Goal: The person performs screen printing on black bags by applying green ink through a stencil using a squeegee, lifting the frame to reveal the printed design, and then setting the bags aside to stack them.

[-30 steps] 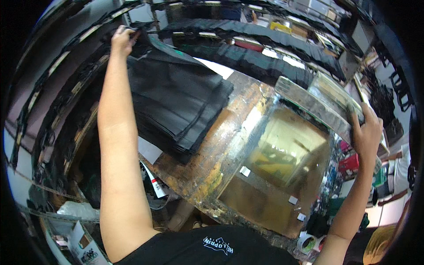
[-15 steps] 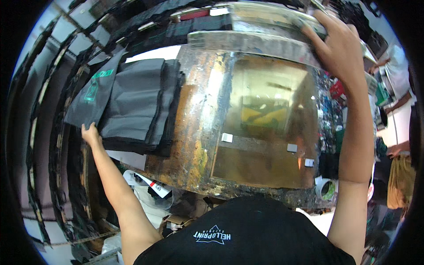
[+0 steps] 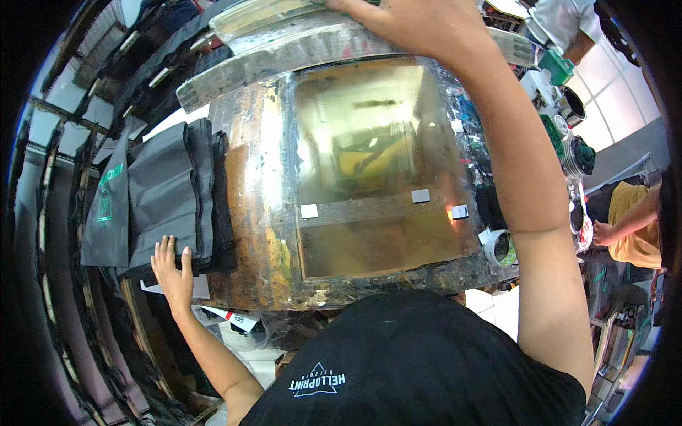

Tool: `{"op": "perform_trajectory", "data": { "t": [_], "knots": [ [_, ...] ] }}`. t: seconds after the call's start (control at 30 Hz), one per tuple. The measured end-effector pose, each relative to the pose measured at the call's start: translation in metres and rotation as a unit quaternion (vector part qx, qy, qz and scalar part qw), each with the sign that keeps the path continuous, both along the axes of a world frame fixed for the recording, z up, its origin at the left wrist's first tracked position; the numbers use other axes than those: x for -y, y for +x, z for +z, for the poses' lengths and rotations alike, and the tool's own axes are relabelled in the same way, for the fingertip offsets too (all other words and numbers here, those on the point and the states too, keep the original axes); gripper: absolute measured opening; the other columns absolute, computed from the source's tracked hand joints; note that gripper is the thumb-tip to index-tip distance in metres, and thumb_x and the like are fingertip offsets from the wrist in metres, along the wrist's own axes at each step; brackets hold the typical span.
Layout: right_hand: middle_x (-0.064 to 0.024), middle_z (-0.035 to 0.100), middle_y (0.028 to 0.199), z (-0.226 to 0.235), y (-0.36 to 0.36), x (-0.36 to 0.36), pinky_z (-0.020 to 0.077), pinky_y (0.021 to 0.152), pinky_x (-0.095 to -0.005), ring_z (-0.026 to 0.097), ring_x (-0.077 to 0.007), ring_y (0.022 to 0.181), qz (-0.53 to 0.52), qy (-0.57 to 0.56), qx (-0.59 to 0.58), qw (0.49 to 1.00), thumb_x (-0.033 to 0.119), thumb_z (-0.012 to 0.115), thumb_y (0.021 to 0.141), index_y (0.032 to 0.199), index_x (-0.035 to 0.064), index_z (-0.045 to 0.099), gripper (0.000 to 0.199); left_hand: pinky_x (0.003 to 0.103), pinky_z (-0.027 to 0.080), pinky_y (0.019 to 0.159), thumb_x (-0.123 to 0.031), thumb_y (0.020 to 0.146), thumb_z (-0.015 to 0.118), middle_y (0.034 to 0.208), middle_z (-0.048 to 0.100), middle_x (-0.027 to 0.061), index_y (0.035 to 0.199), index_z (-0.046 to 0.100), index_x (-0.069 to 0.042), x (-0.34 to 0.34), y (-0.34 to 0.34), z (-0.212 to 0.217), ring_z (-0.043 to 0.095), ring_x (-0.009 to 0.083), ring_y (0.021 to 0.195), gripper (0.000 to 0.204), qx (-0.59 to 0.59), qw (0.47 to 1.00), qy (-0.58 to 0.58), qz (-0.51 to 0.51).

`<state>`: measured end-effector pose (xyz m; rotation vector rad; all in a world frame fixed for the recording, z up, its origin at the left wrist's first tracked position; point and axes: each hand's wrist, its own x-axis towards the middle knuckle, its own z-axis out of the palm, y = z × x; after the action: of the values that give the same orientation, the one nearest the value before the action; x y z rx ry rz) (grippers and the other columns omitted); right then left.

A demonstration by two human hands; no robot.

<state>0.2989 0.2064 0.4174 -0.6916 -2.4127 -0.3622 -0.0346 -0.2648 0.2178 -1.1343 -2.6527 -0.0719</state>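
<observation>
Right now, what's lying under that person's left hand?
The left hand rests flat on the near edge of a stack of dark folded fabric. White paper pokes out below. What lies deeper beneath the stack is covered.

Work table (image 3: 249, 234): top is rusty and paint-stained, with a glass panel (image 3: 376, 163) set into the middle. Two small white squares (image 3: 310, 211) and (image 3: 420, 196) are stuck on the glass, and a third (image 3: 459, 211) is seen at its right edge. A stack of folded black fabric (image 3: 177, 199) is laid on the left end. A tape roll (image 3: 499, 246) is placed at the near right corner. Ink pots (image 3: 579, 156) are lined along the right side.
</observation>
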Motion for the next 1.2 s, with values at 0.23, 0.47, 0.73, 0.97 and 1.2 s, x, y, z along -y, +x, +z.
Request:
{"op": "perform_trajectory", "data": {
  "t": [0.23, 0.47, 0.73, 0.97, 1.2],
  "knots": [
    [-0.0074, 0.062, 0.076, 0.004, -0.001, 0.009, 0.0442, 0.101, -0.054, 0.06, -0.0202, 0.076, -0.022, -0.037, 0.026, 0.999, 0.066, 0.044, 0.104, 0.085, 0.0093, 0.062, 0.063, 0.046, 0.044, 0.107, -0.029, 0.099, 0.068, 0.12, 0.076, 0.0127, 0.111, 0.079, -0.003, -0.007, -0.016, 0.01, 0.066, 0.0335, 0.119, 0.031, 0.011, 0.998, 0.05, -0.035],
    [-0.0078, 0.065, 0.079, 0.003, 0.004, 0.013, 0.0439, 0.095, -0.0486, 0.059, -0.0194, 0.076, -0.012, -0.045, -0.001, 0.999, 0.066, 0.045, 0.103, 0.086, 0.0085, 0.065, 0.064, 0.038, 0.052, 0.098, -0.034, 0.104, 0.065, 0.114, 0.077, 0.0214, 0.118, 0.074, 0.006, -0.019, -0.037, 0.028, 0.073, 0.0312, 0.107, 0.043, 0.094, 0.978, 0.169, 0.081],
    [-0.0091, 0.066, 0.08, 0.014, -0.001, 0.011, 0.0431, 0.096, -0.0498, 0.061, -0.0218, 0.078, 0.011, -0.056, -0.017, 0.998, 0.071, 0.043, 0.102, 0.087, 0.0086, 0.066, 0.069, 0.034, 0.052, 0.087, -0.031, 0.107, 0.063, 0.098, 0.074, 0.0207, 0.117, 0.071, 0.006, -0.04, -0.071, 0.14, 0.068, 0.0189, 0.091, 0.038, -0.013, 0.968, 0.25, -0.015],
    [-0.0136, 0.069, 0.083, 0.008, -0.005, 0.001, 0.0431, 0.097, -0.0523, 0.065, -0.0267, 0.083, -0.013, -0.011, -0.024, 1.0, 0.071, 0.044, 0.102, 0.087, 0.0063, 0.067, 0.07, 0.039, 0.056, 0.083, -0.028, 0.104, 0.064, 0.1, 0.076, 0.0211, 0.115, 0.075, 0.0, -0.108, 0.016, 0.174, 0.075, 0.0299, 0.09, 0.032, 0.02, 0.983, 0.151, -0.103],
    [-0.0191, 0.074, 0.107, -0.006, -0.001, -0.015, 0.0479, 0.093, -0.0499, 0.069, -0.037, 0.103, 0.032, 0.089, -0.083, 0.992, 0.054, 0.064, 0.096, 0.12, 0.0056, 0.072, 0.054, 0.049, 0.057, 0.085, -0.023, 0.099, 0.067, 0.102, 0.075, 0.0166, 0.101, 0.075, -0.006, -0.181, 0.12, 0.019, 0.071, 0.0385, 0.096, 0.019, 0.097, 0.971, 0.046, -0.212]
  ]
}}
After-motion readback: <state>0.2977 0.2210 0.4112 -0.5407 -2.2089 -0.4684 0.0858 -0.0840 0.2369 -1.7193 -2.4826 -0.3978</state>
